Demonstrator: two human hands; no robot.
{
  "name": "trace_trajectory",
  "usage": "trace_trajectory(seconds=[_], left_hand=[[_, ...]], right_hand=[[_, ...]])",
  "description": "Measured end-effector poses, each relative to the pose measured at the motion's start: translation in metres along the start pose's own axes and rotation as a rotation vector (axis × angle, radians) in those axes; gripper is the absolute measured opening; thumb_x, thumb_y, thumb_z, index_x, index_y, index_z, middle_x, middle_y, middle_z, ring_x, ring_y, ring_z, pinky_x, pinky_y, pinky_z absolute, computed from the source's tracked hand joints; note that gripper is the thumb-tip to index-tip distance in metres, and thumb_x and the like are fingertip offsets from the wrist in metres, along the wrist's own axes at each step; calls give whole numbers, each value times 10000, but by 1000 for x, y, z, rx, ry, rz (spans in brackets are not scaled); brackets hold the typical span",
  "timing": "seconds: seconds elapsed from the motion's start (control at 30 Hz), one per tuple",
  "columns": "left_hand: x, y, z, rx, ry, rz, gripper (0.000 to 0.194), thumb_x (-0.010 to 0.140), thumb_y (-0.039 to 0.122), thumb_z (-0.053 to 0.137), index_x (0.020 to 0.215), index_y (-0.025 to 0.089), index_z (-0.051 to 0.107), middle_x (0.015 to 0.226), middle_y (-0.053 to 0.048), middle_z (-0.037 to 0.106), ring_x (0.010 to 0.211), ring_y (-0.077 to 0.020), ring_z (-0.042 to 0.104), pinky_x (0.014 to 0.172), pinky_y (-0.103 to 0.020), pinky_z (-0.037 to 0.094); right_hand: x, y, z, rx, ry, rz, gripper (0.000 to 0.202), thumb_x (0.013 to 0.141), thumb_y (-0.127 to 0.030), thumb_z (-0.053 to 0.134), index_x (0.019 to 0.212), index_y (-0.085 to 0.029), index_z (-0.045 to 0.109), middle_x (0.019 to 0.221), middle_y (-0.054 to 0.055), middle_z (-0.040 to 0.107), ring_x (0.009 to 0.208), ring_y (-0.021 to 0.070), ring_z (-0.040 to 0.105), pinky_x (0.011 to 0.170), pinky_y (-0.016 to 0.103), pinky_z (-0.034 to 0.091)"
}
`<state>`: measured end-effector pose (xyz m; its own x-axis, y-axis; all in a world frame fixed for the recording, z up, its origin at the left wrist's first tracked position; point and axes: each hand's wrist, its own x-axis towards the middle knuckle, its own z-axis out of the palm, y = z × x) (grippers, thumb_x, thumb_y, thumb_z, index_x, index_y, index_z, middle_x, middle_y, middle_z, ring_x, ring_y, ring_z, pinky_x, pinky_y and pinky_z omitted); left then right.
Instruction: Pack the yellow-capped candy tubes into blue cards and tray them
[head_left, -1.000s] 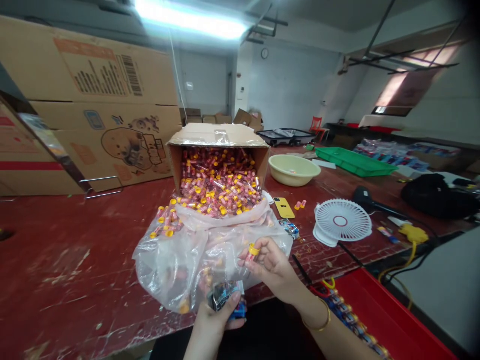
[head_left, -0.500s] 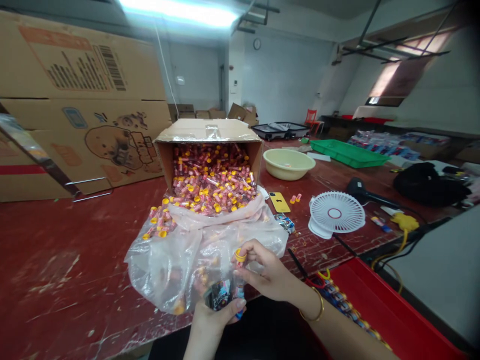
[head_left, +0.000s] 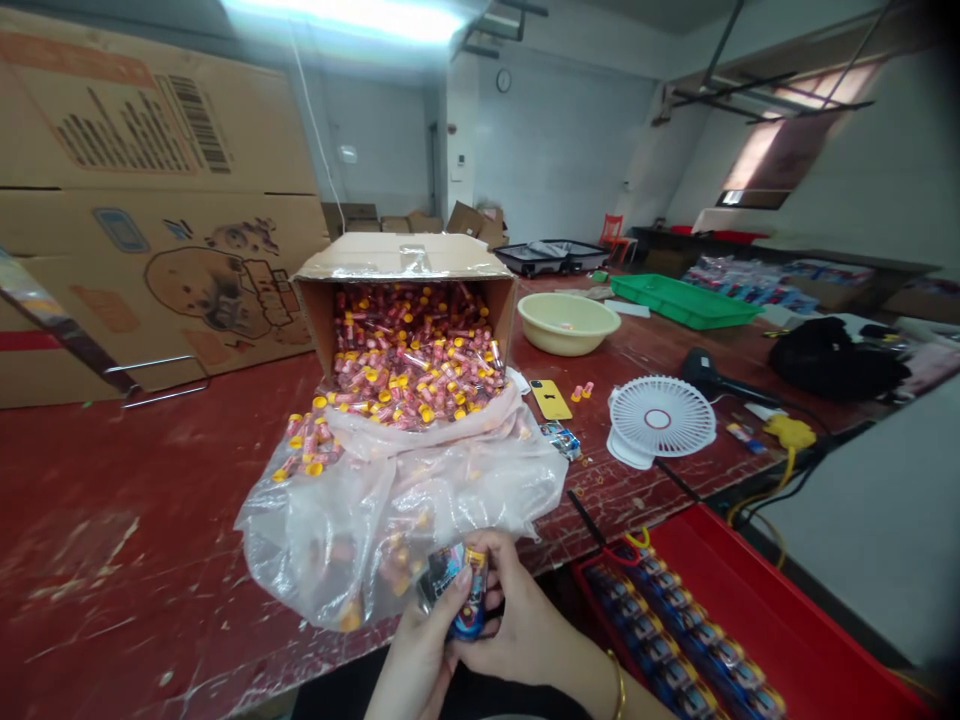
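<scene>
Low in the centre, my left hand (head_left: 429, 640) is closed around a dark printed packet (head_left: 441, 578), its thumb lying across the front. My right hand (head_left: 517, 620) wraps round the right side of a small blue tube with a yellow top (head_left: 472, 590), which both hands touch. Just beyond them a clear plastic bag (head_left: 300, 530) spreads over the table edge. It runs into an open cardboard box (head_left: 405, 258) lying on its side, filled with small pink tubes with yellow caps (head_left: 420, 375).
Right of the box are a yellow phone (head_left: 551, 399), a pale basin (head_left: 568, 325) and a white fan (head_left: 661, 418). A red tray (head_left: 750, 570) with rows of blue tubes sits at lower right. Large cartons (head_left: 157, 210) stand left.
My right hand has moved down from above the tube and now wraps beside it, closer to my left hand. The view has shifted, showing more rows in the red tray.
</scene>
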<state>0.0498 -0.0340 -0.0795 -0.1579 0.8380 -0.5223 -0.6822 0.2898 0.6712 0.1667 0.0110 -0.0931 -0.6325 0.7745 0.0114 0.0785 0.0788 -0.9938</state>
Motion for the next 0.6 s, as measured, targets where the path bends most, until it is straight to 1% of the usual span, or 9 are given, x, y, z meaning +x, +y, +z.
trace_trajectory(seconds=[0.07,0.13,0.2,0.3,0.4,0.47,0.5,0.57,0.6], left_hand=[[-1,-1,0,29,-11,6,400,593,310,834,910,95,721,822,-133,766,847,-298,711,689,-335,594],[-2,-1,-1,47,-17,14,402,605,293,828,936,94,716,802,-125,768,828,-290,715,661,-312,592],[-3,-1,-1,45,-29,23,408,612,293,824,950,93,713,827,-129,768,835,-291,714,646,-305,590],[-4,-3,-1,43,-30,35,410,603,302,828,932,87,713,858,-140,766,846,-302,710,657,-322,592],[-2,-3,1,43,-26,40,434,595,318,832,939,84,709,835,-141,768,865,-311,707,698,-339,590],[0,-2,2,33,-12,33,464,605,370,818,957,91,701,857,-144,768,910,-319,696,728,-348,588],[0,-2,0,31,10,18,474,615,396,805,971,103,695,879,-141,768,933,-320,690,739,-355,588],[2,-2,-5,39,59,-28,484,635,419,783,1007,129,675,922,-131,767,967,-329,678,753,-390,591],[4,-3,-10,59,87,-64,484,632,392,790,1028,143,662,934,-121,768,976,-334,674,760,-414,591]], right_hand=[[1,1,3,24,-1,-12,620,581,-63,670,1078,-249,349,855,-32,498,606,67,518,461,147,428],[2,0,4,39,-3,-43,601,572,-36,645,1052,-245,349,821,-48,491,567,44,488,438,119,380],[3,0,5,31,13,-47,596,567,-27,635,1043,-243,349,806,-52,486,541,33,472,416,107,345],[2,0,7,16,31,-28,578,565,-29,635,1017,-243,345,790,-53,483,512,32,458,391,107,327],[1,0,11,25,19,-21,578,571,-43,642,1013,-247,330,796,-50,482,508,40,458,390,121,341],[0,-2,10,8,36,-41,589,577,-57,655,1032,-245,331,822,-40,491,553,61,491,438,153,398],[-1,-3,6,-17,69,-67,602,573,-62,665,1045,-242,336,853,-29,499,604,79,517,494,182,440],[-5,-3,-10,-75,172,-125,646,561,-74,691,1081,-238,345,944,-1,509,740,117,553,647,247,491],[-9,1,-25,-98,234,-140,665,559,-89,706,1099,-237,347,992,12,507,805,133,556,715,273,492]])
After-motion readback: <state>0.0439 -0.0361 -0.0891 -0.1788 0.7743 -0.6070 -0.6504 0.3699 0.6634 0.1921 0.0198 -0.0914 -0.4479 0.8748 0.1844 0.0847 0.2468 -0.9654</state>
